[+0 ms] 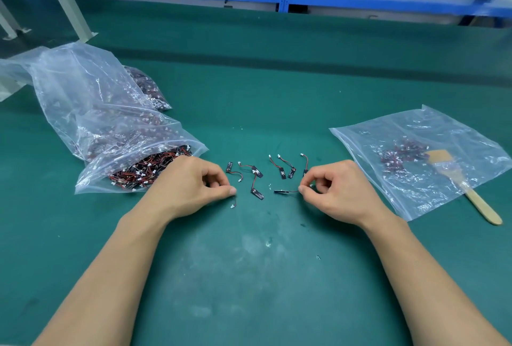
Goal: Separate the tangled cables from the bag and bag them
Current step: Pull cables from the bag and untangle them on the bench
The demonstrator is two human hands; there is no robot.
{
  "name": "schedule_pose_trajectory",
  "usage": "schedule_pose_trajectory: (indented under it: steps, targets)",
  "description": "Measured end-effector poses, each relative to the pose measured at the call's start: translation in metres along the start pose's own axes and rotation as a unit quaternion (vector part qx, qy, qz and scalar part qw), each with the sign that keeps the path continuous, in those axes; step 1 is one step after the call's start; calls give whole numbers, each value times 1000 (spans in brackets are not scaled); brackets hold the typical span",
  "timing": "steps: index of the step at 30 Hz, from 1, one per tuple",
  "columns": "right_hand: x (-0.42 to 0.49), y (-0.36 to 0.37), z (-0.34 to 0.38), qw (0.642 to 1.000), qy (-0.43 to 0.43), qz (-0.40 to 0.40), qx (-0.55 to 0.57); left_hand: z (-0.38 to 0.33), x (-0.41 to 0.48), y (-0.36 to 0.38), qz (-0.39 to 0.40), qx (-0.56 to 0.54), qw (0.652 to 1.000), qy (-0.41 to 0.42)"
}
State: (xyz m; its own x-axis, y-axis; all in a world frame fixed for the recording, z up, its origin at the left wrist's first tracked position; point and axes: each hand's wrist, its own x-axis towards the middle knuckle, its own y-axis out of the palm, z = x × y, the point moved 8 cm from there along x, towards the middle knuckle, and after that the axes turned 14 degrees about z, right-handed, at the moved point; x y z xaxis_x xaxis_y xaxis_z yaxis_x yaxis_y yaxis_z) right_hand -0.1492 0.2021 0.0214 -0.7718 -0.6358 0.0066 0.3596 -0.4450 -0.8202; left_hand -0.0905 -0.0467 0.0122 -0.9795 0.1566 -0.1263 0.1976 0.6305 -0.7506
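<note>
left hand (191, 187): low over the green bench (249, 276), fingers curled — grip of thumb and forefinger pinching a thin cable (233, 203), white plug dangling just below the thumb.
right hand (338, 193): opposite the left, grip pinching the red wire of a second cable (280, 192), its black end flat on the bench, pointing left.
loose cables (257, 173): several, laid out singly on the bench between the two hands.
full bag (133, 151): clear, just left of the left hand, mouth open toward it, packed with tangled cables.
right bag (415, 129): clear, flat, right of the right hand, small clump of cables inside.
brush (482, 207): wooden handle jutting past that bag's near edge — over or under the plastic, cannot tell.
</note>
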Motion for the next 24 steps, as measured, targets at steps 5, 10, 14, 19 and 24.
schedule_pose_trajectory:
  steps: [5,10,14,19,24]
  targets:
    - [-2,3,-1,1000,7,20,-4,-2,0,2,14,-16,1000,1]
    - [-2,3,0,1000,-1,13,22,-4,-7,-11,-50,-14,999,-11]
    - [-3,3,-2,999,-5,-3,41,6,-22,-40,-188,76,973,-111]
    - [-2,4,0,999,-16,-19,47,11,-29,-54,-235,109,954,-151]
    - [-1,7,2,998,-18,-17,55,15,-20,-53,-225,209,939,-151]
